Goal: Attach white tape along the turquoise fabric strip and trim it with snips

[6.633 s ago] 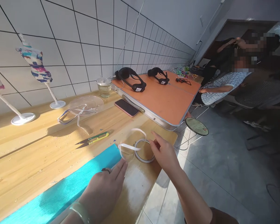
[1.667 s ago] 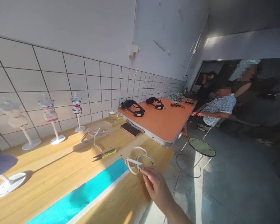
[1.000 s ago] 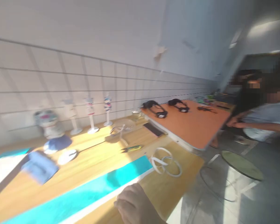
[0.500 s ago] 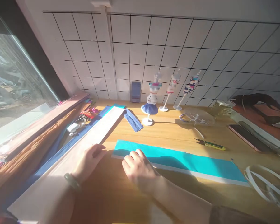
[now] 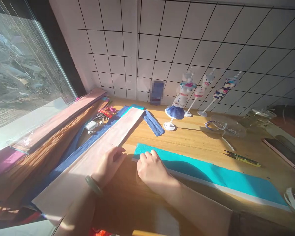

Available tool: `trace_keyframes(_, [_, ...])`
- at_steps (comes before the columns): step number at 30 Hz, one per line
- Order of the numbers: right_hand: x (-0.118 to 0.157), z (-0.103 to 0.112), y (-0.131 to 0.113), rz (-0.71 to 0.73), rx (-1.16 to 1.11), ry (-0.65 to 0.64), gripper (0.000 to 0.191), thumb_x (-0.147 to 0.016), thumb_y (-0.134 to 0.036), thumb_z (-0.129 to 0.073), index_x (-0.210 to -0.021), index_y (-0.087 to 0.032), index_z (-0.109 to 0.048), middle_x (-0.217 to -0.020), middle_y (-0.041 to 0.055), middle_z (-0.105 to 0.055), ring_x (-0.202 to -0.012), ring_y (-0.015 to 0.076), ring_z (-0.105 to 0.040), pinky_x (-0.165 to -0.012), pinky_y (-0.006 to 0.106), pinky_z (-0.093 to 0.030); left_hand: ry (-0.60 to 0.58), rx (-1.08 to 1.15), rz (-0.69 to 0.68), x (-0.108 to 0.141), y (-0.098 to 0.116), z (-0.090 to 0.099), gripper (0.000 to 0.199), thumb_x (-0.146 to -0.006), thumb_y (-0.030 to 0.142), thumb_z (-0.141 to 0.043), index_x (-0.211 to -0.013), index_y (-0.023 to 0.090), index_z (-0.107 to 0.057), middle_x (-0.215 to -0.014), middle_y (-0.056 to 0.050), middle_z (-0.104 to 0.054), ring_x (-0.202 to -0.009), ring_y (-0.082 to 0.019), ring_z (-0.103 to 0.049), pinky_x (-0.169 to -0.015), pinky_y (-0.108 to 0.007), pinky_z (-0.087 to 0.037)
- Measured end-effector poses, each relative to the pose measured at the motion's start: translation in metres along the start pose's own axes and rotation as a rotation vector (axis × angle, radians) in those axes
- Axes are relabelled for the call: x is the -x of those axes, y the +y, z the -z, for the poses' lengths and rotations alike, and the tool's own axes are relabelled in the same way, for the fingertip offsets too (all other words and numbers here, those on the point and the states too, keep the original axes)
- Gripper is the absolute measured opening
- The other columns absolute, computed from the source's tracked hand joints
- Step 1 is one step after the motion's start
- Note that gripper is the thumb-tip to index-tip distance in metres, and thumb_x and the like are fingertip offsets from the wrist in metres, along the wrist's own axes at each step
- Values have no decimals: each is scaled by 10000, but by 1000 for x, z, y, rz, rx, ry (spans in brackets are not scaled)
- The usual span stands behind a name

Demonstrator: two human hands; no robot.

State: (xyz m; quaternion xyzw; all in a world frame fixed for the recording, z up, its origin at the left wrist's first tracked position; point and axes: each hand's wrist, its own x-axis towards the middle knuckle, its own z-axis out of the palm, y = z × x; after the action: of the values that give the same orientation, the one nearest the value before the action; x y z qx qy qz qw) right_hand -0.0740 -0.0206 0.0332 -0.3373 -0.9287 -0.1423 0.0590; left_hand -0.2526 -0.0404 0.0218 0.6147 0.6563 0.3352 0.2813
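My right hand (image 5: 152,167) is closed in a fist by the left end of a turquoise strip of cloth (image 5: 199,168) with a white lower edge, which lies flat on the wooden table. Its fingertips are hidden, and I cannot see what is in them. To the left, my left hand (image 5: 110,164), with a green bangle (image 5: 93,184) at the wrist, has its fingers curled in and rests beside the long pale pink strip (image 5: 88,160). Whatever it pinches is too small or hidden to make out. A space separates the two hands.
Thread snips (image 5: 243,158) and a phone (image 5: 284,153) lie at the right. Small dress stands, one with a blue skirt (image 5: 175,112), stand by the tiled wall. A folded blue cloth strip (image 5: 153,123) lies behind the hands; an earbud case (image 5: 91,126) sits left.
The view has turned to the left, so the table things appear farther right. Both hands stay near the same places on the table, still curled.
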Motion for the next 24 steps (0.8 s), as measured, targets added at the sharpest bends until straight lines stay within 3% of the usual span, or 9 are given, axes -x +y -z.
trace_keyframes(5, [1, 1, 4, -28, -22, 8, 212, -674, 33, -462, -622, -141, -573, -643, 68, -554, -599, 174, -466, -563, 324, -229, 25, -114, -84, 1, 2, -3, 240, -827, 402, -460, -880, 203, -583, -799, -19, -657, -706, -166, -604, -647, -300, -492])
trace_keyframes(12, [5, -5, 11, -76, -100, 23, 126, -750, -64, -477, -702, -164, -537, -731, 47, -551, -681, 179, -464, -623, 324, -256, -16, -406, -379, -1, 7, -15, 105, -780, 251, -567, -853, 213, -633, -827, -35, -609, -809, -199, -535, -719, -346, -442])
trace_keyframes(18, [10, -10, 17, -82, -128, 31, 139, -745, -34, -470, -727, -165, -515, -757, 43, -542, -711, 177, -451, -644, 318, -269, -53, -635, -588, -7, 13, -25, 239, -847, 161, -431, -707, 181, -624, -760, -51, -578, -740, -187, -475, -640, -305, -403])
trace_keyframes(24, [13, -12, 18, -64, -123, 78, 102, -812, -144, -479, -718, -174, -502, -766, 43, -529, -723, 183, -440, -639, 322, -268, -58, -756, -653, -9, 15, -27, 277, -863, 114, -371, -679, 167, -573, -719, -52, -548, -712, -184, -467, -567, -287, -361])
